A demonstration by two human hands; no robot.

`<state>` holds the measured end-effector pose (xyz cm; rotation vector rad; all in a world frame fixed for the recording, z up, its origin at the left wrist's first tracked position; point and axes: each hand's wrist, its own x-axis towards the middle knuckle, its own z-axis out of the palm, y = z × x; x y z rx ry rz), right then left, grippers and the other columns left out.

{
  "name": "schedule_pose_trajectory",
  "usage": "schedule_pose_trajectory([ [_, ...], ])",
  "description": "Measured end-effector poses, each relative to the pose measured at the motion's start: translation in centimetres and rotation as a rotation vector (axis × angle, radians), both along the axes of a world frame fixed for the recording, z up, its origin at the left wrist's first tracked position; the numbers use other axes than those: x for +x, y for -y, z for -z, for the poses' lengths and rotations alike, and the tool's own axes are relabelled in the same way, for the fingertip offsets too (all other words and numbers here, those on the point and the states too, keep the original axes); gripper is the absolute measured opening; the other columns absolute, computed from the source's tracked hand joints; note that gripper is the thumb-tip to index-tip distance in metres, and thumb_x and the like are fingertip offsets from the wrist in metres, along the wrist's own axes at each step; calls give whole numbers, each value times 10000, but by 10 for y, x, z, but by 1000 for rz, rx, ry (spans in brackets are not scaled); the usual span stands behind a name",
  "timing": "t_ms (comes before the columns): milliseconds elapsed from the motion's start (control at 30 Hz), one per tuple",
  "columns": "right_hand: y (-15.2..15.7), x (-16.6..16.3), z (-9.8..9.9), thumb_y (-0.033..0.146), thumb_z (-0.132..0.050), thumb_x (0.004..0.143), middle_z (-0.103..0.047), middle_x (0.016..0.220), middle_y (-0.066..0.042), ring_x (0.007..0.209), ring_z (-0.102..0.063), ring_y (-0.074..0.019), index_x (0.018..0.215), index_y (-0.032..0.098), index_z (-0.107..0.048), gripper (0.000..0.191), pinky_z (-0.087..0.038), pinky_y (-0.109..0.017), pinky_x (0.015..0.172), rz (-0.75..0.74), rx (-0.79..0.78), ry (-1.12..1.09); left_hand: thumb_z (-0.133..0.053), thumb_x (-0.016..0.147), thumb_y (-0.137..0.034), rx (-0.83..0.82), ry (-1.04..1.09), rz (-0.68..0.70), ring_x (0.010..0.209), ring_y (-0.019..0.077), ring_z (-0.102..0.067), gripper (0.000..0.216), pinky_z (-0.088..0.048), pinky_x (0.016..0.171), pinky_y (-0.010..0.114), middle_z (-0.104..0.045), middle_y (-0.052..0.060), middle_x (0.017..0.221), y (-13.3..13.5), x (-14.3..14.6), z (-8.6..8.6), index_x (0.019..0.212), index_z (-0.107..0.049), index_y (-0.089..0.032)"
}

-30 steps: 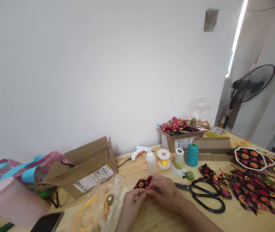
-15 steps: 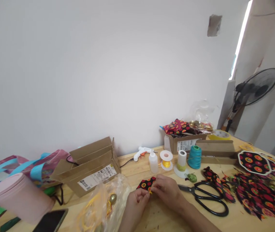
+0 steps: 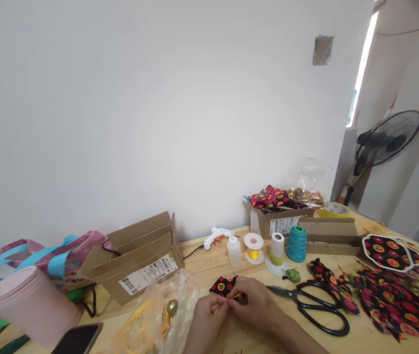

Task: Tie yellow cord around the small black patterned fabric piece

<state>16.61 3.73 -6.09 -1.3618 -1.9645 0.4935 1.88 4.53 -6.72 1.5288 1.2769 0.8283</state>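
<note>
My left hand (image 3: 205, 314) and my right hand (image 3: 253, 301) meet low in the middle of the view, fingertips pinched together. Between them is a small black fabric piece (image 3: 223, 285) with red and orange dots, and a thin yellow cord (image 3: 233, 296) at the fingertips. Both hands are closed on the piece and cord. Black scissors (image 3: 314, 306) lie just right of my right hand on the wooden table (image 3: 209, 263).
Behind the hands stand a small white bottle (image 3: 234, 250), a yellow cord spool (image 3: 253, 248), a white spool (image 3: 277, 247), a teal thread cone (image 3: 296, 243) and a glue gun (image 3: 216, 235). Cardboard boxes (image 3: 141, 258), a plastic bag (image 3: 157, 314), a pink tub (image 3: 28, 305) sit left; patterned fabric (image 3: 389, 295) right.
The view has tilted slightly, shifting things down and right. My hands stay pinched together on the fabric piece, with small finger movements on the yellow cord.
</note>
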Motion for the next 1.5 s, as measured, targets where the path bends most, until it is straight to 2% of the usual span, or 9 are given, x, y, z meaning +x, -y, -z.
schedule_pose_trajectory([
  [167,0,-4,3,156,-529,628,-596,657,21,604,-509,-112,651,199,-607,92,-309,-198,531,63,-18,53,-515,632,-268,34,-26,-22,582,168,-528,197,-359,540,241,-635,46,589,0,2,0,610,-644,-120],
  [600,-5,13,-5,242,-514,733,-587,659,0,613,-509,-123,669,199,-620,131,-340,-202,536,11,-40,-21,-540,632,-378,-23,9,-21,435,90,-369,296,-245,439,204,-495,-25,458,-4,-1,3,674,-646,-106],
  [733,-3,13,-9,252,-526,726,-583,654,8,615,-506,-121,651,204,-609,121,-329,-203,539,33,-41,24,-559,616,-372,-2,-22,-45,423,90,-340,269,-230,429,208,-438,-43,412,-2,-1,3,602,-640,-115],
  [900,-5,16,-10,258,-566,682,-550,599,20,564,-462,-108,611,190,-599,103,-295,-202,511,81,-71,13,-553,622,-339,28,-40,-55,492,124,-444,232,-305,477,217,-541,-7,478,-2,-1,4,586,-634,-125],
  [1000,-8,21,-9,316,-574,663,-464,502,33,473,-374,-82,568,152,-582,190,-247,-189,441,75,-280,-149,-538,632,-316,30,-52,-59,547,154,-501,216,-347,517,231,-598,22,537,-2,-1,3,593,-630,-125],
  [1133,-8,30,-12,450,-488,711,-318,404,65,379,-212,-50,538,124,-570,379,-134,-187,372,-116,-578,-497,-541,625,-294,45,-60,-62,591,178,-538,187,-366,549,246,-631,39,578,-2,-1,0,581,-626,-133],
  [1267,-4,30,-16,349,-501,702,-317,428,73,365,-185,-37,678,131,-614,247,-104,-175,360,-213,-778,-877,-539,617,-295,48,-49,-70,577,182,-538,183,-370,546,253,-617,36,554,-2,-2,-2,569,-607,-133],
  [1400,-3,22,-14,174,-453,631,-368,434,68,352,-258,-34,795,150,-611,229,-161,-152,358,-240,-814,-1058,-542,608,-296,40,-22,-64,576,179,-529,175,-373,546,256,-610,37,561,-3,-2,-4,582,-596,-132],
  [1500,-3,13,-12,159,-433,640,-440,492,56,336,-304,-23,864,150,-595,277,-179,-148,354,-277,-743,-995,-546,603,-310,14,5,-42,574,175,-524,189,-374,538,255,-612,36,566,-3,-3,-3,600,-609,-132],
])
